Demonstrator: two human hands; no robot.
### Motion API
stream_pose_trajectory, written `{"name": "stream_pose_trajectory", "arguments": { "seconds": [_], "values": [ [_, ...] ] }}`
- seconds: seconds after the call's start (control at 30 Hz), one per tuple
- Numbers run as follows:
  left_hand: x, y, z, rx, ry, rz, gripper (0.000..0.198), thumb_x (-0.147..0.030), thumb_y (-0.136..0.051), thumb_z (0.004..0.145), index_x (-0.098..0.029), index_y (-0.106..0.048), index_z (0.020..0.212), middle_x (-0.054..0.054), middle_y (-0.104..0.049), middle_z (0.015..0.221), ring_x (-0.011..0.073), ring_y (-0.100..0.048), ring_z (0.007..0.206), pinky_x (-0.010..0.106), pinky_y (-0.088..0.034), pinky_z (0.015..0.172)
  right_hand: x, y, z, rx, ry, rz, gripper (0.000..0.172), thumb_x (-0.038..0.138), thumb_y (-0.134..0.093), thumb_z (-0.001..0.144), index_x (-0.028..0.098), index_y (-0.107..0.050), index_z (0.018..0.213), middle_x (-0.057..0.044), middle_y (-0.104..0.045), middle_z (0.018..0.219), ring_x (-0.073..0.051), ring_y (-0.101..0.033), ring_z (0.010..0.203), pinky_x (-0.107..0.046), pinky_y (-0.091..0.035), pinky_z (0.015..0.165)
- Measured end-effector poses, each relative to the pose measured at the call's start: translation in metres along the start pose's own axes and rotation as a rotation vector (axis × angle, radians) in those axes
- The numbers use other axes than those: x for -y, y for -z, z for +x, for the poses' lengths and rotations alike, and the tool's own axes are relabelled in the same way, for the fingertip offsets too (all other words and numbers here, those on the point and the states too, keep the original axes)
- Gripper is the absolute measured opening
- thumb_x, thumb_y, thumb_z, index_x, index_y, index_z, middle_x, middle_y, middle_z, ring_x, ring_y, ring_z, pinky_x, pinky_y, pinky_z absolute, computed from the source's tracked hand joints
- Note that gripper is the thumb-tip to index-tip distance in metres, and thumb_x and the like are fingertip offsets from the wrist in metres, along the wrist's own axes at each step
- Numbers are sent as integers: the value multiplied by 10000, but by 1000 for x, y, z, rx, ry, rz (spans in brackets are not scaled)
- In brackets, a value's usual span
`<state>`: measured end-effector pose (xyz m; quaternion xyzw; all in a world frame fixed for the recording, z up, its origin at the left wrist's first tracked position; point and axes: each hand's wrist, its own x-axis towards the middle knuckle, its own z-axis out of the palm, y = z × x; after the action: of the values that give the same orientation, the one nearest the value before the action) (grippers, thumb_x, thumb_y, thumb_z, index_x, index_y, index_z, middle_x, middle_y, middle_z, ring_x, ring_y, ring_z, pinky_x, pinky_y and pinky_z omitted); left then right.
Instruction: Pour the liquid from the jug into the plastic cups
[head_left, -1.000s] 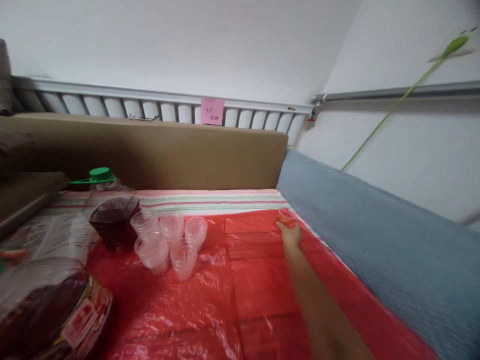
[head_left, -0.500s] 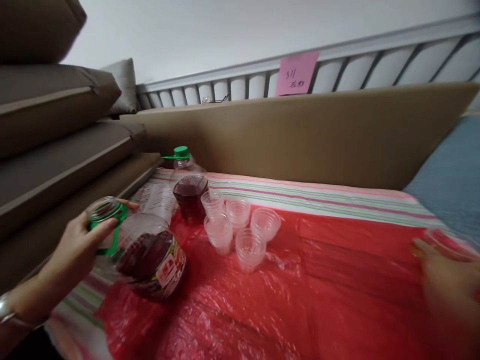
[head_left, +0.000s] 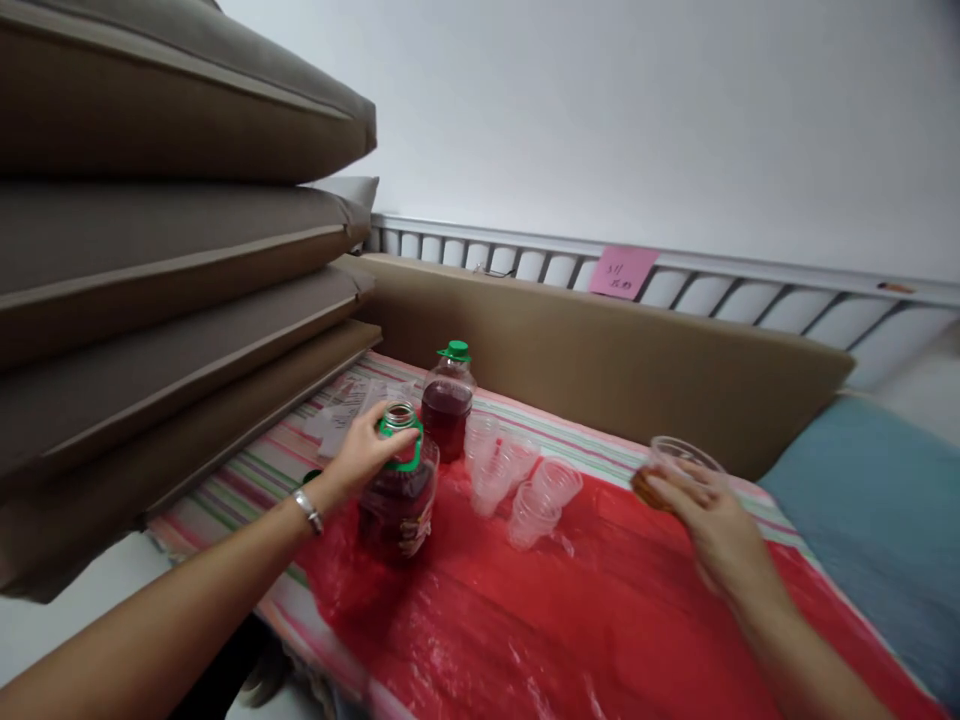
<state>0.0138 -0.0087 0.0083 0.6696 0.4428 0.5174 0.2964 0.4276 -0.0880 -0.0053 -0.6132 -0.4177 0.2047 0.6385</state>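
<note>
My left hand [head_left: 379, 440] is closed around the green collar at the neck of a large clear plastic bottle [head_left: 397, 510]. Its mouth is uncapped, and dark red liquid stands inside it. The bottle is upright on a red plastic sheet [head_left: 600, 590]. On the right, my right hand [head_left: 709, 510] grips a clear plastic cup [head_left: 686, 455], held tilted above the sheet. Something amber shows at the cup's lower end, too blurred to make out. Between the hands stand several clear plastic cups [head_left: 534, 515], grouped close together.
Behind the cups stands a second bottle [head_left: 448, 405] of red liquid with a green cap. Papers [head_left: 349, 415] lie on the striped cloth [head_left: 262, 490]. Stacked cushions [head_left: 187, 240] rise at the left. A brown padded panel [head_left: 600, 350] borders the back, under a pink note [head_left: 624, 272].
My view has shifted. The held bottle, tilted before, is now upright. My right hand has come inward from the far right edge with the cup, nearer the cup group.
</note>
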Motion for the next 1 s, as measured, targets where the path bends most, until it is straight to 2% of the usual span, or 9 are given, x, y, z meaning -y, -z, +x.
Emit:
{"name": "stream_pose_trajectory", "arguments": {
  "seconds": [0.1,0.2,0.3,0.4,0.5,0.6,1.0],
  "values": [
    [3,1,0,15,-32,-42,324,-375,-690,709,-172,-656,959,33,-719,901,208,-654,859,338,-517,818,46,-62,-29,174,-23,-3,703,426,-829,562,189,-553,1163,-122,-699,1114,-277,-670,1051,-426,-529,938],
    [6,3,0,28,-55,-71,307,-354,-693,709,-179,-656,959,31,-716,913,203,-651,864,336,-510,827,76,-115,-49,264,30,-44,732,445,-814,562,173,-550,1188,-157,-678,1171,-299,-670,1059,-440,-541,917],
    [10,5,1,28,-63,-94,319,-342,-702,709,-177,-649,976,41,-712,932,203,-648,870,334,-504,830,94,-159,-59,332,98,-96,718,398,-806,542,169,-562,1177,-170,-672,1184,-305,-671,1057,-449,-545,901],
    [13,7,2,33,-67,-120,319,-318,-707,704,-178,-642,983,48,-709,941,202,-647,876,325,-500,829,110,-191,-65,365,176,-198,650,331,-784,552,176,-576,1148,-147,-691,1150,-289,-678,1039,-451,-539,902],
    [14,8,2,44,-70,-138,299,-316,-707,708,-186,-645,970,44,-710,926,198,-650,857,315,-499,811,125,-212,-71,373,256,-319,566,269,-753,590,183,-589,1126,-108,-716,1088,-262,-693,992,-439,-529,913],
    [15,9,3,40,-67,-139,310,-321,-713,706,-193,-650,982,48,-713,946,205,-652,875,321,-496,817,138,-222,-76,364,315,-431,535,234,-742,604,184,-599,1117,-94,-721,1074,-251,-697,975,-426,-519,925],
    [19,10,2,23,-60,-122,342,-370,-735,687,-211,-662,981,50,-719,977,227,-657,915,337,-497,826,158,-240,-83,444,504,-783,550,210,-716,654,197,-581,1187,-102,-682,1160,-271,-643,1086,-436,-478,960]
  ]
}}
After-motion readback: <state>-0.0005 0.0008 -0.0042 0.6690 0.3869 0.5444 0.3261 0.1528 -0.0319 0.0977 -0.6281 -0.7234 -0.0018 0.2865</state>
